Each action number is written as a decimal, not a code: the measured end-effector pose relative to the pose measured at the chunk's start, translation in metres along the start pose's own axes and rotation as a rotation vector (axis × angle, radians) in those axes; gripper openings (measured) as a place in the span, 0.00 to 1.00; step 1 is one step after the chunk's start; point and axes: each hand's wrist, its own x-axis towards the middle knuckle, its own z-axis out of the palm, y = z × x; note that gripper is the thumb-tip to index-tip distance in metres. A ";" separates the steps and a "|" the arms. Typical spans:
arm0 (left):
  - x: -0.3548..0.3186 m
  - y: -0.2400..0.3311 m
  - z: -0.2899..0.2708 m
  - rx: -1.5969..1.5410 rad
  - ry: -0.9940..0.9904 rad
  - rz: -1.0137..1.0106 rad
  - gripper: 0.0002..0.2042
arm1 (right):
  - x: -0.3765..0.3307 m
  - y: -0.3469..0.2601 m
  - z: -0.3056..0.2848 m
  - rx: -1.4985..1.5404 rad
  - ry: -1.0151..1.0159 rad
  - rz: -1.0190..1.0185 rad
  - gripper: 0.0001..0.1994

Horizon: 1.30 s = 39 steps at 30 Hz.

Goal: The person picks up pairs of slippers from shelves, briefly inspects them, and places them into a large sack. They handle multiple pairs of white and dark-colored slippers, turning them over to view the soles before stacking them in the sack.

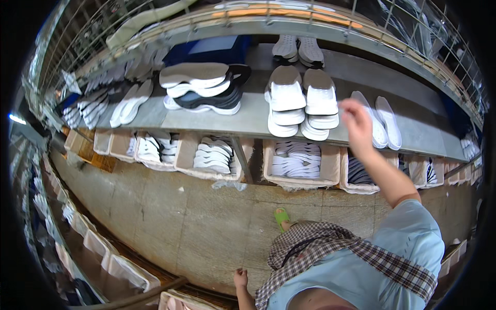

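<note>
My right hand [357, 123] reaches over the shelf, a little blurred, its fingers bent and apart with nothing seen in them. Just left of it stand two stacks of white shoe soles, a left stack [287, 98] and a right stack [321, 95]. On its other side lies a pair of slim white soles, one [373, 121] partly behind the hand and the other [388, 121] fully in sight. Down by my side hangs my left hand [241, 278], its fingers curled in and holding nothing I can see.
More soles lie along the grey shelf [206, 120], including a pile of white and dark ones [199, 77]. Cloth-lined bins [302, 182] filled with soles stand beneath. Wire mesh [268, 21] runs above. Other bins [129, 271] line the lower left, across the tiled floor [201, 217].
</note>
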 end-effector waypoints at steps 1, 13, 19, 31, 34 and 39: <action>0.009 0.020 -0.003 0.042 -0.034 0.052 0.21 | 0.025 0.028 -0.008 0.165 0.095 0.079 0.10; 0.041 0.160 -0.029 0.192 -0.167 0.049 0.23 | 0.216 0.400 -0.022 -0.780 -0.315 0.313 0.11; 0.037 0.154 -0.044 0.278 -0.198 -0.074 0.26 | 0.248 0.439 -0.031 -0.524 -0.315 0.537 0.10; 0.112 0.210 -0.086 0.399 -0.266 0.226 0.25 | 0.225 0.344 -0.092 0.979 0.018 0.806 0.10; 0.137 0.240 -0.108 0.485 -0.302 0.407 0.25 | 0.171 0.246 -0.101 1.144 -0.311 0.695 0.13; 0.138 0.320 -0.165 0.352 -0.311 0.755 0.26 | 0.052 0.027 -0.032 0.864 0.122 0.948 0.27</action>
